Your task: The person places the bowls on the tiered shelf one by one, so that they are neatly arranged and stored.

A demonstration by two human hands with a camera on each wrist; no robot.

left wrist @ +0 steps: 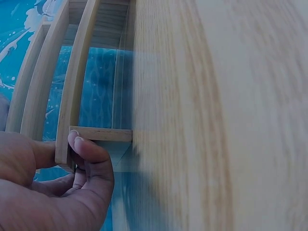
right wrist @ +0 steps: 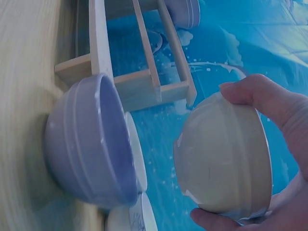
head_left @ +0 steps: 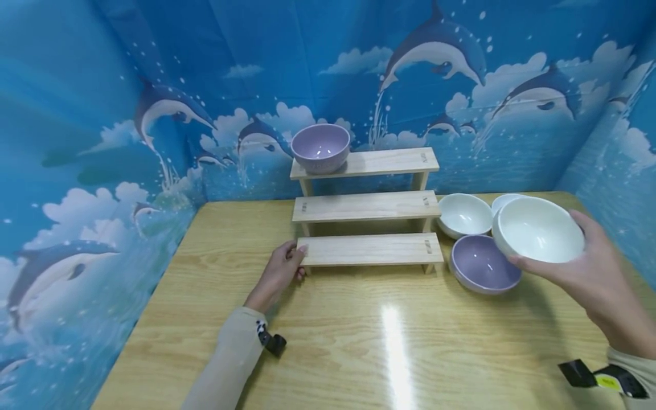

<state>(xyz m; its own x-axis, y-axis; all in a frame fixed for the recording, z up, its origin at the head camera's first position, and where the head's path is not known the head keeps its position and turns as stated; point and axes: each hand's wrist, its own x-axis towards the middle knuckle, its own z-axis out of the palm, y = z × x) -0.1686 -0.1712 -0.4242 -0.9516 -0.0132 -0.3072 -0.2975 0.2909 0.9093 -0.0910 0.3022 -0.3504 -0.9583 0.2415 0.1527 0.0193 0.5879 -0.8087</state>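
Note:
My left hand (head_left: pixel 281 266) pinches the left end of the lowest step of a three-tier wooden rack (head_left: pixel 366 206); the left wrist view shows thumb and fingers around the board's end (left wrist: pixel 64 156). In my right hand (head_left: pixel 589 267) is a white bowl (head_left: pixel 540 229), gripped by its side and raised above the other bowls, its mouth tilted toward the head camera. Below and left of it a purple bowl (head_left: pixel 485 264) stands on the table, close to the rack's right end. Another purple bowl (head_left: pixel 320 148) sits on the left of the top step.
Behind the table purple bowl stand a white bowl (head_left: pixel 464 215) and a pale bowl (head_left: pixel 506 200), the latter partly hidden by the held bowl. The wooden table (head_left: pixel 328 341) ends at a blue dolphin-print curtain (head_left: pixel 318 62) behind and at both sides.

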